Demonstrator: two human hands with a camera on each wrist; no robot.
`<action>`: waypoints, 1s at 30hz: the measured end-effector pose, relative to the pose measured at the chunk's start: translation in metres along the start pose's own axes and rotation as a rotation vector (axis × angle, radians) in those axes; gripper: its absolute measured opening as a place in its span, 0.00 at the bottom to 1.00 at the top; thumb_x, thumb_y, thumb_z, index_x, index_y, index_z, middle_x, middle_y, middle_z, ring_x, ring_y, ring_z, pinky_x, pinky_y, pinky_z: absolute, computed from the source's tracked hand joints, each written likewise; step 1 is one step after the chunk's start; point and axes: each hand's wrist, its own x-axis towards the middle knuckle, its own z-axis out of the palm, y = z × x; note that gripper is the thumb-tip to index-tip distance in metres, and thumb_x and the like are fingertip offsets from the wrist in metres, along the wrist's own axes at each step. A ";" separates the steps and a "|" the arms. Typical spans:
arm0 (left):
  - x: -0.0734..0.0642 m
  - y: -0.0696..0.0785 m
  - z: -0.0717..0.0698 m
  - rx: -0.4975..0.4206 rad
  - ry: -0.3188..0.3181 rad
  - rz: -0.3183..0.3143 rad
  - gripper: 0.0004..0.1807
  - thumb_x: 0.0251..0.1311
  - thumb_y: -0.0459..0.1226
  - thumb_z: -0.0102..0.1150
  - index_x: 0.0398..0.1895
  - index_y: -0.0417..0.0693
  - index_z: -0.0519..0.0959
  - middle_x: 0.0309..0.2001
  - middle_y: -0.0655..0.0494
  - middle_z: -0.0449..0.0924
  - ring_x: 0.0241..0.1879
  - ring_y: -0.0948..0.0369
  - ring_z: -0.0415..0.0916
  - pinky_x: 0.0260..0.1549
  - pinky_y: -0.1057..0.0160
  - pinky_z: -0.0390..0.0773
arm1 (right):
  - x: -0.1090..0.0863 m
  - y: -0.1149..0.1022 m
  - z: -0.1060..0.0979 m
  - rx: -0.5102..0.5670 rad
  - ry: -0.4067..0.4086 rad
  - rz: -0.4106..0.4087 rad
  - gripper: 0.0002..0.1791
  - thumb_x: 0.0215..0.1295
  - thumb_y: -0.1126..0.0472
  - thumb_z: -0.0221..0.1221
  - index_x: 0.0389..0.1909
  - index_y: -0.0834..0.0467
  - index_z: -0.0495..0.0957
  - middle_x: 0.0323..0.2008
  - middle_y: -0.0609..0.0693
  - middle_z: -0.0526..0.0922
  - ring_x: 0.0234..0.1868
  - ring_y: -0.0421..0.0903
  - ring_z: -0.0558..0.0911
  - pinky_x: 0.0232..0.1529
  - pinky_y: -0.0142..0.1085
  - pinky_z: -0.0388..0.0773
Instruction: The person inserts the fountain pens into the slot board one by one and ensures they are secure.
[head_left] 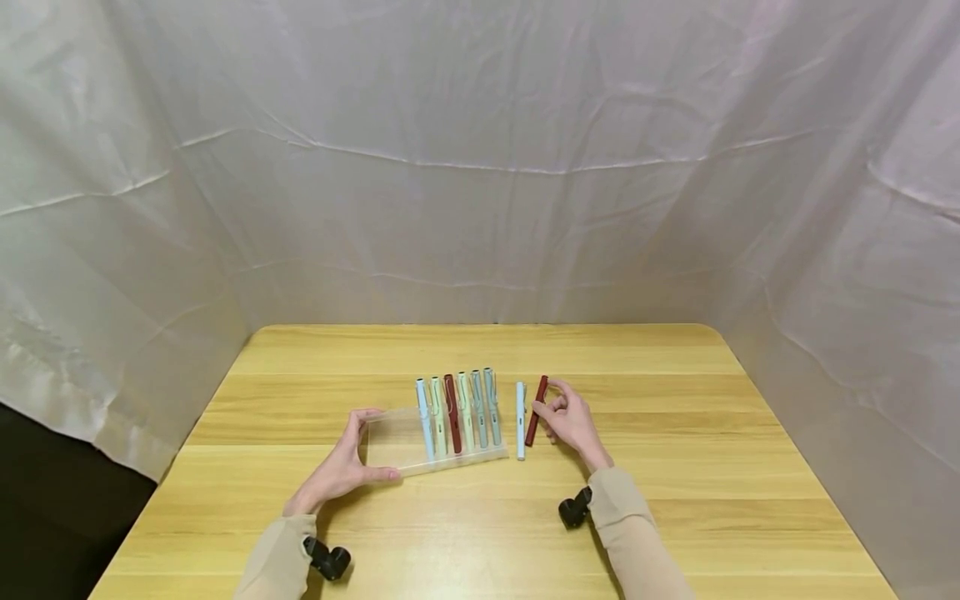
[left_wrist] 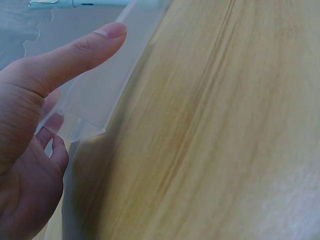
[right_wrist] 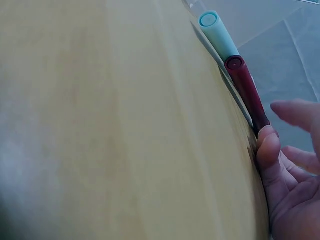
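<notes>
My left hand (head_left: 341, 467) grips the left end of a clear plastic pen tray (head_left: 393, 437), thumb on its front edge and fingers at the back. Several capped pens lie side by side in the tray: a light blue pen (head_left: 425, 417), pale green ones, a dark red pen (head_left: 452, 412) and grey-blue ones (head_left: 491, 408). To the tray's right, another light blue pen (head_left: 521, 421) lies on the table. Beside it is a second dark red pen (right_wrist: 247, 90). My right hand (head_left: 572, 421) is at this pen, thumb against its side; the index finger stands apart from it in the right wrist view.
The wooden table (head_left: 675, 500) has its far edge close behind the pens. Pale cloth curtains (head_left: 480, 208) hang at the back and both sides. A small black camera sits on each wrist, over beige sleeves (head_left: 622, 508).
</notes>
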 end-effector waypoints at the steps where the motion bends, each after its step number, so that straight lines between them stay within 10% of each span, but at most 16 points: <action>1: 0.000 0.000 0.000 0.000 -0.001 -0.001 0.58 0.39 0.38 0.83 0.70 0.41 0.53 0.75 0.34 0.52 0.78 0.33 0.40 0.76 0.30 0.39 | 0.000 0.000 0.000 -0.001 0.004 -0.001 0.35 0.69 0.58 0.62 0.73 0.59 0.62 0.28 0.53 0.81 0.15 0.40 0.76 0.16 0.32 0.80; 30: 0.000 0.000 -0.001 -0.006 -0.002 0.007 0.57 0.40 0.38 0.82 0.70 0.42 0.53 0.74 0.35 0.52 0.78 0.33 0.40 0.76 0.30 0.38 | 0.001 -0.006 -0.002 -0.097 -0.002 -0.030 0.28 0.65 0.64 0.62 0.65 0.69 0.71 0.27 0.52 0.79 0.14 0.39 0.74 0.14 0.30 0.75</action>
